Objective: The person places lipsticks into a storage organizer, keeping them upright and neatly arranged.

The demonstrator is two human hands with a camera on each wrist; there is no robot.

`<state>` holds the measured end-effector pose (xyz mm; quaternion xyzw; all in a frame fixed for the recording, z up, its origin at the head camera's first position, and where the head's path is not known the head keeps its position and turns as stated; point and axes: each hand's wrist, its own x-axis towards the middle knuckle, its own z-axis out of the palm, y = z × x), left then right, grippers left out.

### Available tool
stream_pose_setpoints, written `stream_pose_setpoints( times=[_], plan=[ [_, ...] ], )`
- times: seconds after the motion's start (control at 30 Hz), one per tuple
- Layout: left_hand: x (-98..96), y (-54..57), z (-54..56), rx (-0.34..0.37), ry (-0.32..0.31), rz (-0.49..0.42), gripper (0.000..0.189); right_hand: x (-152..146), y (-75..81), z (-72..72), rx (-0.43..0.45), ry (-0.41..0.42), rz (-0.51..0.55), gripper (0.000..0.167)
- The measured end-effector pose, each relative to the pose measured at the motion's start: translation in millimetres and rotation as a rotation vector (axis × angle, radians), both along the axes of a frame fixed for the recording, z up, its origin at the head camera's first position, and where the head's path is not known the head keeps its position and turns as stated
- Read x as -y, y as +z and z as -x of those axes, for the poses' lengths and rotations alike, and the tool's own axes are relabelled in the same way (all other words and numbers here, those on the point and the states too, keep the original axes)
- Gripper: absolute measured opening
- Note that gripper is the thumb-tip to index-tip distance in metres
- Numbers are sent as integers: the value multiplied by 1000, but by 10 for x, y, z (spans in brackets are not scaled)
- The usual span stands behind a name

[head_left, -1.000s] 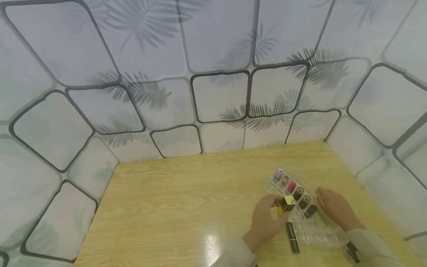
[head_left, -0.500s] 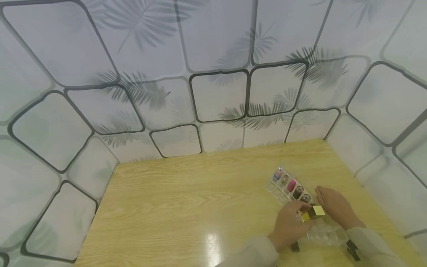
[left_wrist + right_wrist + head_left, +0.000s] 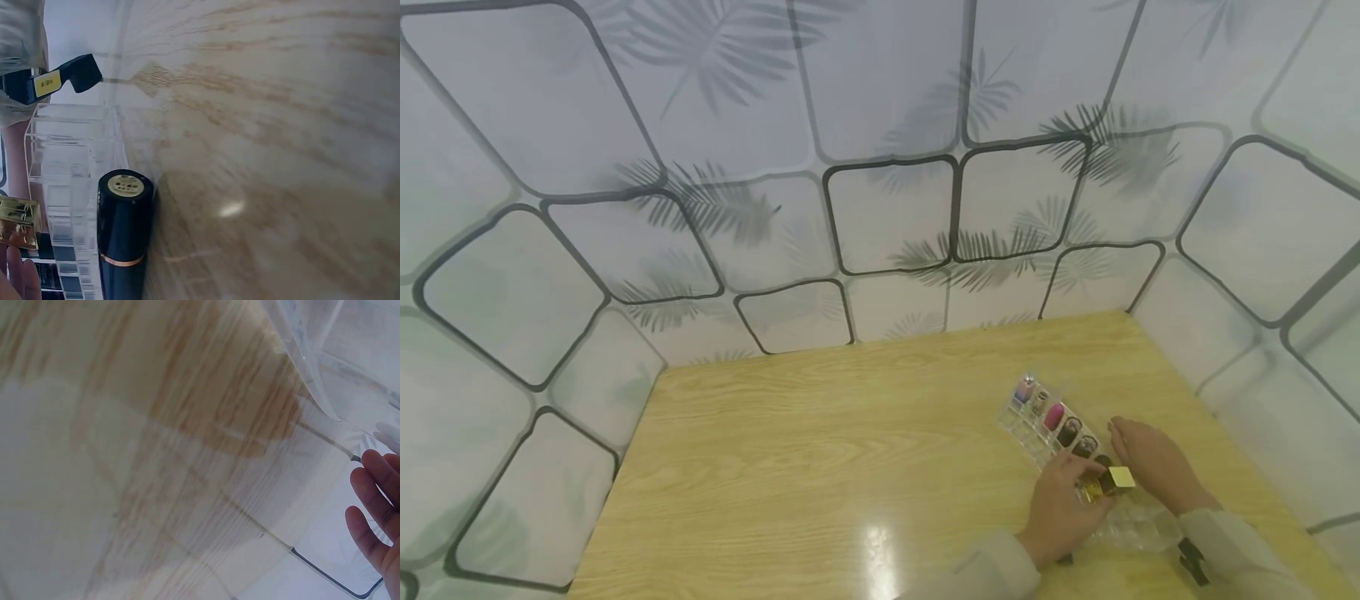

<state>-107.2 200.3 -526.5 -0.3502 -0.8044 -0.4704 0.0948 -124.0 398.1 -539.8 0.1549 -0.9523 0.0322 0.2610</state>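
Observation:
My left hand (image 3: 1063, 507) pinches a square black-and-gold lipstick (image 3: 1117, 480) between thumb and fingers, above the near end of a clear lipstick organizer (image 3: 1025, 433). In the left wrist view the gold lipstick (image 3: 17, 222) shows at the left edge beside my fingertips (image 3: 30, 278). Several lipsticks stand in the organizer's far row, among them a magenta one (image 3: 1055, 416). My right hand (image 3: 1157, 465) is along the organizer's right side, fingers extended and holding nothing. In the right wrist view its fingers (image 3: 378, 487) are close to the clear plastic wall (image 3: 312, 369).
A black tube with a copper ring (image 3: 125, 231) lies beside the organizer, mostly hidden by my left hand in the head view. The wooden table (image 3: 820, 450) meets patterned curtain walls (image 3: 895, 217) at the back and sides. A black strap (image 3: 1192, 560) sits at my right sleeve.
My left hand has carried the lipstick rightward over the near end of the organizer, covering most of the black tube. It moved only slightly in the last half second. The right hand stayed put.

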Motion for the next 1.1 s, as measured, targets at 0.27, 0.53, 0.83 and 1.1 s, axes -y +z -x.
stream_pose_setpoints(
  times=[0.27, 0.53, 0.83, 1.1],
  plan=[
    [-38, -80, -11, -82, 46, 51, 29, 20, 18, 17, 75, -68, 94, 9],
    [-66, -103, -20, -127, 70, 78, 30, -13, -11, 14, 26, -20, 31, 8],
    [-100, -193, -21, -133, 108, 140, 25, 19, 17, 24, 80, -76, 85, 4],
    [-102, -211, -13, -183, 170, 187, 25, 28, 28, 24, 86, -90, 107, 5]
  ],
)
